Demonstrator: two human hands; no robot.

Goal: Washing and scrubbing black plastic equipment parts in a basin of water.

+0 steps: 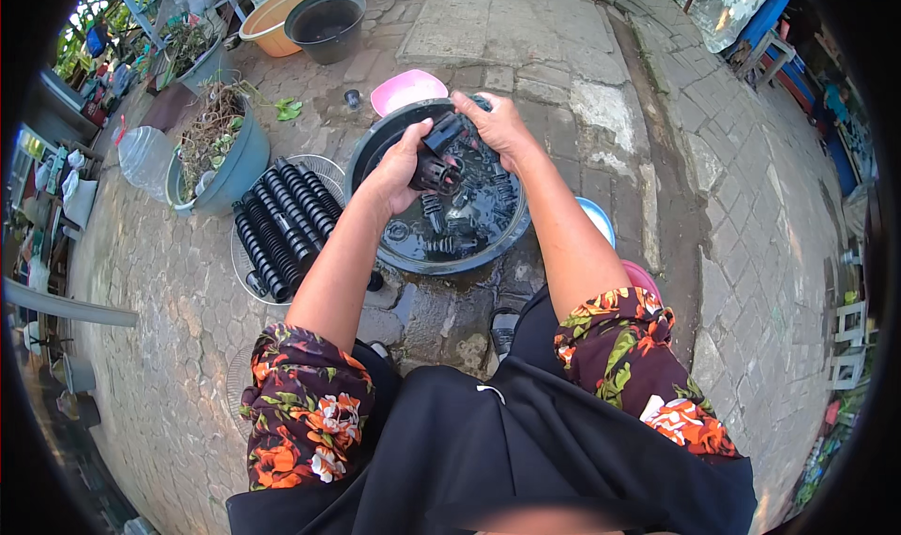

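Both hands are above a round black basin (457,264) of water, in which several black ribbed plastic parts (432,211) lie. My left hand (398,165) grips a black cylindrical plastic part (436,174) with a slotted end. My right hand (496,123) is at the basin's far side, its fingers closed around a dark item (481,103) that is mostly hidden. Between the hands a black smooth tube piece (443,132) is tilted; which hand bears it is unclear. Left of the basin, several long black ribbed tubes (271,236) lie side by side on a round wire rack (243,271).
A pink bowl (408,91) stands behind the basin, near a small dark cup (352,98). Planted pots (236,162) and a clear plastic bottle (144,162) are at left. A blue-rimmed bowl (597,219) and a pink rim (640,279) show beside my right forearm.
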